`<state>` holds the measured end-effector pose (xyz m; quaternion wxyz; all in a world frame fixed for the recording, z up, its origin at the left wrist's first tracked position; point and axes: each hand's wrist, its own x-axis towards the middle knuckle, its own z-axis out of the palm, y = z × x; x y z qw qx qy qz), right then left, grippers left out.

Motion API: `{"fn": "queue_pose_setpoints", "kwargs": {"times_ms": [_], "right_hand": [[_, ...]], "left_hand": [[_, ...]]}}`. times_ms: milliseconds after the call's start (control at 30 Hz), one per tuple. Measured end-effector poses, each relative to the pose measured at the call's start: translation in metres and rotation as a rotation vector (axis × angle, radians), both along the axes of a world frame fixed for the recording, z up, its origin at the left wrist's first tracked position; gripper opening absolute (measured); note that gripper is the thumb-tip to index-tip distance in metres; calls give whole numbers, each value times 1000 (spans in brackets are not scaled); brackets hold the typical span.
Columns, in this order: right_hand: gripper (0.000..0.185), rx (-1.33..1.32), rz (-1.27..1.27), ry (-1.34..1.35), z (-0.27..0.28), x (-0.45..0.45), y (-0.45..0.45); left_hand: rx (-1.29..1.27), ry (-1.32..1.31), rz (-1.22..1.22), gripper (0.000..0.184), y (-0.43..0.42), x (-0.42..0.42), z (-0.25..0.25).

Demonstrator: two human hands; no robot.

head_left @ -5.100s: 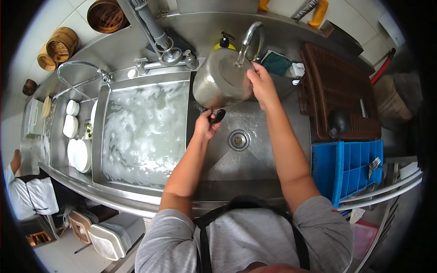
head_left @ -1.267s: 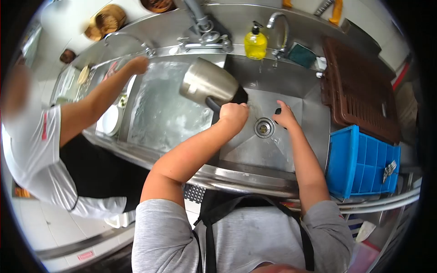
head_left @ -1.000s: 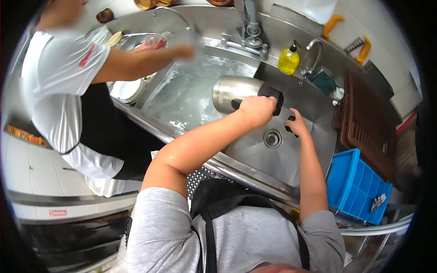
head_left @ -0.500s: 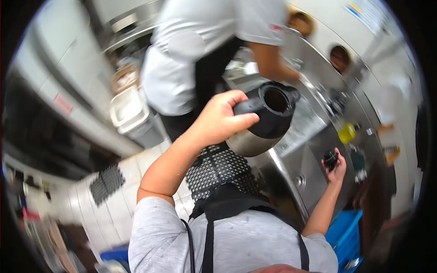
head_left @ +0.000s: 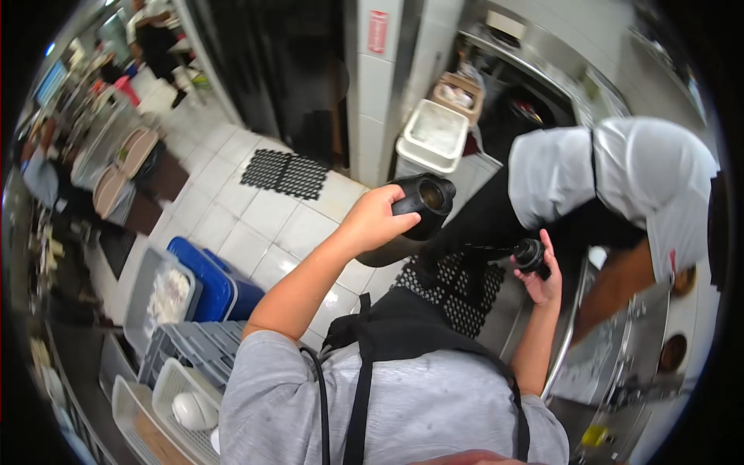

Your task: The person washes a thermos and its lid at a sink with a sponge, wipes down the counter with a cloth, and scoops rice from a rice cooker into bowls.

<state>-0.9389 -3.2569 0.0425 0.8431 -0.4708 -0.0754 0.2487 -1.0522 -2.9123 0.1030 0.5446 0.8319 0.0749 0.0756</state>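
Observation:
A thermal carafe (head_left: 422, 208) with a black top and a metal body hangs from my left hand (head_left: 377, 219), whose fingers wrap round its black handle. Its mouth is uncovered and faces up toward me. My right hand (head_left: 542, 277) grips a black carafe lid (head_left: 530, 254), held out to the right and apart from the carafe. Behind both hands a co-worker in a white shirt (head_left: 554, 174) bends over the metal sink (head_left: 593, 372).
White tubs (head_left: 434, 133) stand ahead near the pillar. Black perforated mats (head_left: 284, 173) lie on the white tile floor (head_left: 291, 232). At left are a blue bin (head_left: 213, 279), grey crates (head_left: 203, 341) and white baskets (head_left: 182, 387). Other people are farther back at upper left.
My view and body have turned left, away from the sink, bringing the floor and bins into sight. The carafe and lid stay in my hands; the lid is now raised nearer the carafe.

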Motion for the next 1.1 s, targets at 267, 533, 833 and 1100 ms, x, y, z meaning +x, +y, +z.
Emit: {"fn": "queue_pose_setpoints", "kwargs": {"times_ms": [267,533,833,1100], "right_hand": [[52,293,511,367,-42,102,129],[75,378,954,263,-29,150,278],[74,-371,1103,-934,20,100,505],[70,-562,1349,-1527,44,64,695]], "left_hand": [[-80,120,394,23,63,-21,-24],[-63,55,726,19,102,-22,-55],[28,150,828,18,197,-37,-68],[6,44,814,23,351,-38,-64]]}}
